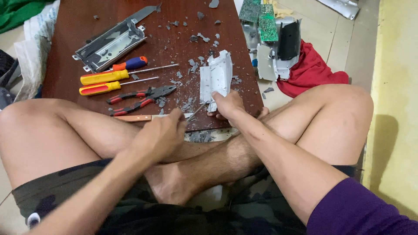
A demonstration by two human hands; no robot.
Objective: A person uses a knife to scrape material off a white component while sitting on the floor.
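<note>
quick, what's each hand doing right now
Left hand: closed around a thin metal tool.
Right hand: gripping the white plastic casing on the wooden board.

board: a dark brown wooden board [143, 52] is lying across the floor
tools: two yellow-handled screwdrivers [106, 82] and red-handled pliers [141, 98] are resting on it
bracket: a metal bracket [109, 43] is sitting at its far left
boards: green circuit boards [261, 19] are lying beside a red cloth [311, 72]
</note>
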